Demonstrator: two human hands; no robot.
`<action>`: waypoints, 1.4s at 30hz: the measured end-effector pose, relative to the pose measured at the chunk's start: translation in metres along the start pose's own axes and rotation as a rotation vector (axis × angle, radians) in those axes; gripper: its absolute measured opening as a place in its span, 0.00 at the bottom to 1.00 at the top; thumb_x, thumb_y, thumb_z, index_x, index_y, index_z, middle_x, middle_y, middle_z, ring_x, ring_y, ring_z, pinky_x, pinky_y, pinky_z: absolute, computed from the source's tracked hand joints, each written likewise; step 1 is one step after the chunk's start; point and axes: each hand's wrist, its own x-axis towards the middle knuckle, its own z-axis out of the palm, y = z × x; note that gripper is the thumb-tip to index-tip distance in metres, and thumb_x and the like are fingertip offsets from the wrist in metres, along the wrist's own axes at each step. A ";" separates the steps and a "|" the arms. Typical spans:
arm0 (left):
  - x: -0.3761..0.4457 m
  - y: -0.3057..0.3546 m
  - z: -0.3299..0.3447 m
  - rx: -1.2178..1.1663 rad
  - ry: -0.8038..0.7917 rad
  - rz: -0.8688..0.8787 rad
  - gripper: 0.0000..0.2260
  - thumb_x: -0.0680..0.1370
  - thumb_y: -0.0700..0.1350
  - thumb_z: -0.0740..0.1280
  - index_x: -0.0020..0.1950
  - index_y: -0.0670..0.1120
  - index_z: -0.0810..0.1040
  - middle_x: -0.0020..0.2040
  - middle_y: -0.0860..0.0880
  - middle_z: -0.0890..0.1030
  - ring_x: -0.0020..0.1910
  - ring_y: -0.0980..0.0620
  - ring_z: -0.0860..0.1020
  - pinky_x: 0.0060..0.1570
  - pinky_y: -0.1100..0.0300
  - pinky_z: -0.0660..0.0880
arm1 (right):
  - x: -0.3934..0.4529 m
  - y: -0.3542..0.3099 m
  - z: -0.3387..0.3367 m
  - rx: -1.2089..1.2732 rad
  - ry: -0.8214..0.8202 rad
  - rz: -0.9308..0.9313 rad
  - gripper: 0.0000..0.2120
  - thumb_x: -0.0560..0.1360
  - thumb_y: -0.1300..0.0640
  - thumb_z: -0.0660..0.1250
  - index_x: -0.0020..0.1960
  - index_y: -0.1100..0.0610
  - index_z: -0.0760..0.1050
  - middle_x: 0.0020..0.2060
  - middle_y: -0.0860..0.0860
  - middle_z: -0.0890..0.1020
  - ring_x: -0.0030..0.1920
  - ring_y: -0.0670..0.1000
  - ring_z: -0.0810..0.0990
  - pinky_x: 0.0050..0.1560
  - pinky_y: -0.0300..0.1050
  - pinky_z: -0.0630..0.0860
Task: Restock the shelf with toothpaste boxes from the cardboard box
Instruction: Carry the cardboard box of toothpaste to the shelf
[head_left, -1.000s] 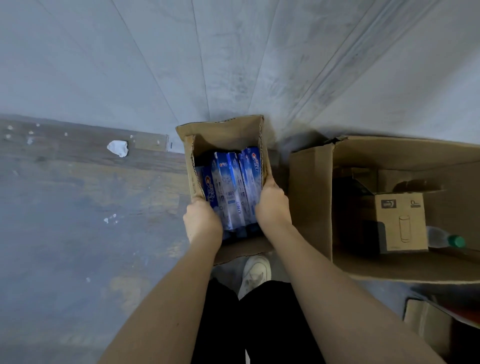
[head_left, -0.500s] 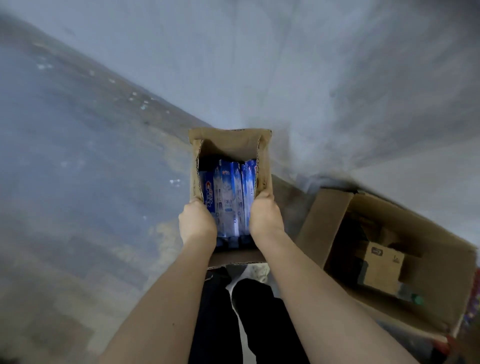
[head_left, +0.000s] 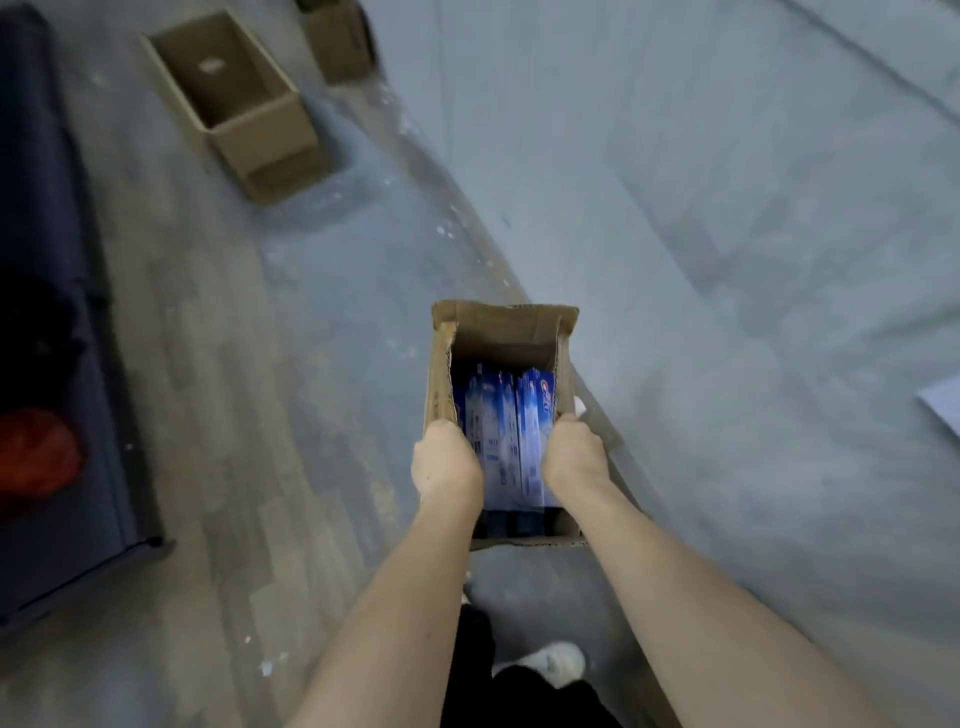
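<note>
Carried box: narrow brown cardboard box, open at the top, centre of the frame, held above the floor.
Contents: blue toothpaste boxes packed side by side inside it.
Left hand: grip curled over the box's left wall.
Right hand: grip curled over the right wall.
Floor: grey wood-look planks.
Upper left: open brown cardboard carton on the floor, well apart.
Left edge: dark blue furniture, blurred red object.
Bottom: white shoe.

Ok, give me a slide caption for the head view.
Both hands, left and right, carry a cardboard box of toothpaste boxes.
</note>
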 end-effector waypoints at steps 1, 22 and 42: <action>0.001 -0.005 -0.012 -0.016 0.005 -0.003 0.13 0.79 0.31 0.54 0.59 0.37 0.74 0.57 0.40 0.78 0.57 0.42 0.77 0.51 0.54 0.75 | -0.002 -0.011 -0.004 -0.023 -0.004 -0.024 0.15 0.77 0.70 0.56 0.64 0.65 0.67 0.59 0.60 0.77 0.59 0.59 0.76 0.56 0.48 0.74; 0.157 -0.085 -0.173 -0.143 0.165 -0.245 0.13 0.78 0.30 0.55 0.58 0.37 0.74 0.57 0.41 0.79 0.57 0.43 0.77 0.53 0.55 0.74 | 0.077 -0.269 -0.021 -0.257 -0.064 -0.357 0.14 0.77 0.69 0.58 0.61 0.64 0.70 0.58 0.59 0.77 0.59 0.58 0.76 0.53 0.46 0.74; 0.360 -0.037 -0.241 -0.255 0.114 -0.552 0.14 0.78 0.30 0.54 0.63 0.39 0.69 0.59 0.42 0.78 0.58 0.43 0.77 0.53 0.55 0.73 | 0.263 -0.450 -0.039 -0.540 -0.163 -0.584 0.15 0.76 0.70 0.56 0.62 0.63 0.66 0.56 0.59 0.79 0.57 0.58 0.78 0.53 0.48 0.74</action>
